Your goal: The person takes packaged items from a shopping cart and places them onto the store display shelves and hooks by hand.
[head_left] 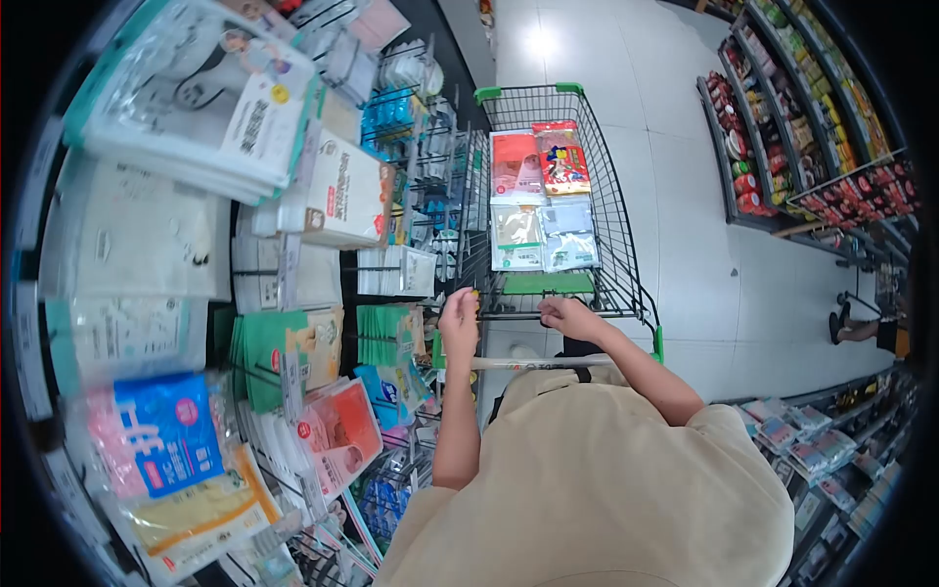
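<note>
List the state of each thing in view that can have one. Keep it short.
Left hand: raised, fingers curled; grip unclear.
Right hand: fingers curled; grip unclear.
Cart: upright, open-topped, partly loaded.
Red-and-pink pack: in cart, face up.
Red-and-yellow bag: in cart, looks closed.
Beige pack: in cart.
Pale pack: in cart.
Green packs: racked, upright.
</note>
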Tool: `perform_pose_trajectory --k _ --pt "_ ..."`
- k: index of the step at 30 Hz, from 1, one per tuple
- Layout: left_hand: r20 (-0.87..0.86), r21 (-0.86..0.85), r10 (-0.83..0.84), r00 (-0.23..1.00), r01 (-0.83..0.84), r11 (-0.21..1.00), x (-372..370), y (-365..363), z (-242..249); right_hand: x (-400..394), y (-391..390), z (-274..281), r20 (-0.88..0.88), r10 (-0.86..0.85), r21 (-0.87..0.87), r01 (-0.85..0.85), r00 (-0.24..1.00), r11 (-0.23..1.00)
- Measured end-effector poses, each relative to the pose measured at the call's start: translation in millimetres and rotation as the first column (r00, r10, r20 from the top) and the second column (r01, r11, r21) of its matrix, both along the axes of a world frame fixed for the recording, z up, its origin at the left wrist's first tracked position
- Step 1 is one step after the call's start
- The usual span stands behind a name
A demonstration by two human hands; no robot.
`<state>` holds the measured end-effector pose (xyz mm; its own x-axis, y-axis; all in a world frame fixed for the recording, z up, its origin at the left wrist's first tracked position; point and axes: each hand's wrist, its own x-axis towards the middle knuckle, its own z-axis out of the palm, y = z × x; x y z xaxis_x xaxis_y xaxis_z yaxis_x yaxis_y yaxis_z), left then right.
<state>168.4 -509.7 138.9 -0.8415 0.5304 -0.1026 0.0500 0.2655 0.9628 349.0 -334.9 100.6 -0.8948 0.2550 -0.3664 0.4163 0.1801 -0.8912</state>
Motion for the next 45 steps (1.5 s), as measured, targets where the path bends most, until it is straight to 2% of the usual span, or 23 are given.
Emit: perform_pose_trajectory --k 2,5,7,8,9,11,13,15,17,19,22,23,25,26,29,30,31,32,34,35,38,43,45 --pt "-0.089 -0.171 -0.129 0.988 0.113 0.979 -3 17 -28 4 7 -3 -0.006 -0.003 -0.078 0.003 1.000 0.997" --pt "-0.035 -0.300 -0.217 0.975 0.197 0.933 4 31 -76 7 19 -7 -0.002 0.016 -0.173 -0.016 1.000 0.985" --pt "-0.096 -0.440 -0.299 0.949 0.229 0.868 17 38 -81 7 29 -11 -0.007 -0.004 -0.220 0.002 1.000 0.976" --pt "-0.113 -0.566 -0.411 0.905 0.281 0.775 19 39 -79 7 33 -14 -0.017 -0.015 -0.258 0.010 1.000 0.966" --pt "-0.100 -0.573 -0.421 0.902 0.293 0.765 20 45 -74 7 39 -20 -0.008 -0.024 -0.270 0.021 1.000 0.963" --pt "-0.078 -0.684 -0.461 0.884 0.289 0.670 21 54 -69 7 48 -35 0.076 -0.156 -0.562 0.171 0.985 0.809" --pt "-0.023 -0.681 -0.414 0.910 0.289 0.672 15 62 -77 5 57 -53 0.155 -0.210 -0.541 0.261 0.965 0.800" --pt "0.020 -0.667 -0.357 0.934 0.278 0.691 3 70 -87 7 68 -96 0.179 -0.276 -0.335 0.322 0.944 0.886" --pt "0.033 -0.699 -0.395 0.918 0.304 0.647 -7 78 -91 6 82 -125 0.255 -0.329 -0.343 0.403 0.909 0.848" --pt "-0.019 -0.667 -0.366 0.930 0.261 0.698 -14 84 -106 2 103 -147 0.338 -0.311 -0.285 0.411 0.888 0.866" --pt "0.015 -0.666 -0.345 0.939 0.267 0.697 -16 89 -112 -3 133 -194 0.325 -0.297 -0.011 0.318 0.898 0.948" --pt "0.029 -0.665 -0.334 0.942 0.268 0.698 -15 91 -111 -5 142 -211 0.335 -0.295 -0.019 0.319 0.895 0.948" --pt "0.032 -0.676 -0.311 0.950 0.250 0.693 -10 93 -105 -7 156 -250 0.388 -0.358 0.149 0.325 0.850 0.934" --pt "-0.037 -0.668 -0.305 0.952 0.204 0.716 -9 94 -106 -9 165 -274 0.398 -0.354 0.143 0.324 0.846 0.935" --pt "-0.103 -0.633 -0.281 0.954 0.156 0.758 -7 90 -114 -12 173 -332 0.448 -0.595 0.207 0.570 0.667 0.795" --pt "-0.064 -0.631 -0.232 0.971 0.141 0.763 -4 91 -112 -15 178 -343 0.562 -0.635 -0.009 0.771 0.531 0.636" --pt "-0.025 -0.630 -0.182 0.983 0.125 0.766 -2 90 -110 -17 183 -357 0.685 -0.611 -0.182 0.906 0.396 0.383" --pt "-0.038 -0.621 -0.185 0.982 0.122 0.774 -2 89 -113 -21 189 -370 0.691 -0.606 -0.179 0.905 0.395 0.385" --pt "-0.017 -0.602 -0.143 0.990 0.104 0.792 1 89 -112 -23 188 -393 0.775 -0.582 -0.234 0.968 0.244 0.094" --pt "-0.005 -0.574 -0.100 0.995 0.079 0.815 2 90 -114 -22 186 -403 0.779 -0.578 -0.231 0.968 0.243 0.096" --pt "-0.011 -0.603 -0.102 0.995 0.075 0.795 3 90 -116 -28 177 -403 0.741 -0.647 0.002 0.964 0.177 0.267" --pt "-0.032 -0.627 -0.092 0.995 0.051 0.778 3 88 -120 -18 182 -428 0.716 -0.660 -0.056 0.961 0.229 0.272" --pt "-0.037 -0.636 -0.097 0.995 0.051 0.770 3 87 -120 -15 187 -433 0.749 -0.571 -0.162 0.928 0.337 0.336"
